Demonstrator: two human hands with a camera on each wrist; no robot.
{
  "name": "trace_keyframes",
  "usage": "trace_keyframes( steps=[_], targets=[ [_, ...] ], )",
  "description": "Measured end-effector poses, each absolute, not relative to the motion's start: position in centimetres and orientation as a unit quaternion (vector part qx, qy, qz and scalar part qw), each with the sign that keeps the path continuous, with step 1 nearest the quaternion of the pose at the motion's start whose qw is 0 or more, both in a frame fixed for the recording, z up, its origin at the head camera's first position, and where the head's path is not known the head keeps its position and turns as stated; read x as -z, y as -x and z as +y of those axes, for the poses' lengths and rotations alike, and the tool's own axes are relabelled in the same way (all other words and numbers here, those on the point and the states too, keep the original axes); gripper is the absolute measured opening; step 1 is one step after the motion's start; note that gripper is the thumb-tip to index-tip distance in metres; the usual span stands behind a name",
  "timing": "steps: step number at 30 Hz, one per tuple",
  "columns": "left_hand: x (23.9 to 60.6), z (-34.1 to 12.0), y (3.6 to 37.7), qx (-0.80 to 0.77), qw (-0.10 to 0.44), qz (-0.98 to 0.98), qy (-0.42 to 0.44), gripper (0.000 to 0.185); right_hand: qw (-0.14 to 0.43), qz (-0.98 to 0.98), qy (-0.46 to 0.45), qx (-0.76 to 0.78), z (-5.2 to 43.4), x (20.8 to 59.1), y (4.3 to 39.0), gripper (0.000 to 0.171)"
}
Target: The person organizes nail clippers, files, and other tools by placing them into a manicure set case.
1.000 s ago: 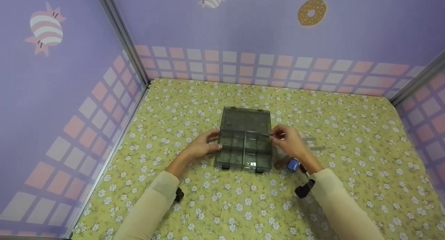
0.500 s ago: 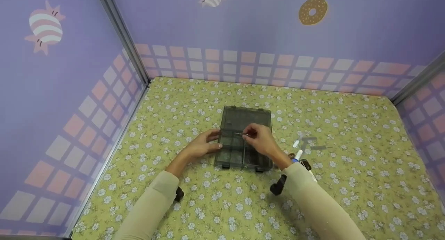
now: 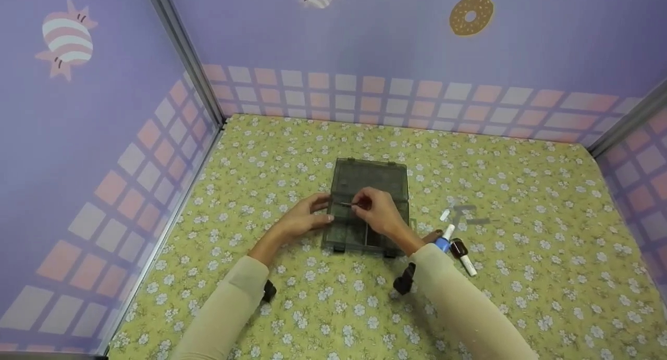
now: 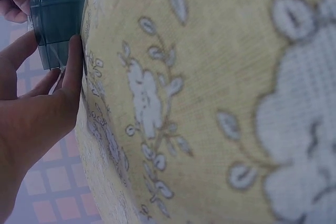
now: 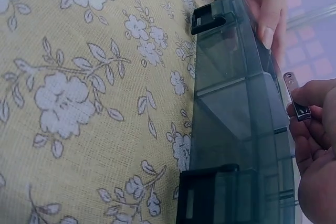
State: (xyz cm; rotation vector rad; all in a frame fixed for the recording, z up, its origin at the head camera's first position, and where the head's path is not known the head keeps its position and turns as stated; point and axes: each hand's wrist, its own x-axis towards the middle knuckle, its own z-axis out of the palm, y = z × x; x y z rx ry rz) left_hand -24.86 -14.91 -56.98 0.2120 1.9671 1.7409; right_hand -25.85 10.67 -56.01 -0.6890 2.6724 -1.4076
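A smoky transparent compartment box (image 3: 346, 236) lies open on the flowered cloth, its lid (image 3: 371, 176) flat behind it. My left hand (image 3: 322, 210) grips the box's left side, fingers against the wall (image 4: 55, 19), also seen from the right wrist (image 5: 266, 9). My right hand (image 3: 361, 206) hovers over the box's back compartments and pinches a small flat metal piece (image 3: 346, 204) between thumb and fingers. In the right wrist view the metal piece (image 5: 291, 92) sits just above the box's rim (image 5: 247, 77), at my fingertips (image 5: 315, 98).
Right of the box lie a white marker with a blue band (image 3: 444, 238), a brown-capped one (image 3: 461, 251), a small white cap (image 3: 444, 214) and grey strips (image 3: 469, 215). Two black latches (image 5: 208, 17) face me. Purple patterned walls enclose the cloth on three sides.
My right hand has carried the metal piece leftward from the box's right edge to over its back-left compartments, uncovering the markers. The left hand and box have stayed put.
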Motion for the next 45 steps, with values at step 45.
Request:
trace_keyframes(
  steps=[45],
  targets=[
    [56.4, -14.4, 24.3, -0.614, 0.211, 0.759, -0.047, 0.062, 0.098, 0.895, 0.311, 0.304, 27.3, 55.7, 21.7, 0.015]
  ],
)
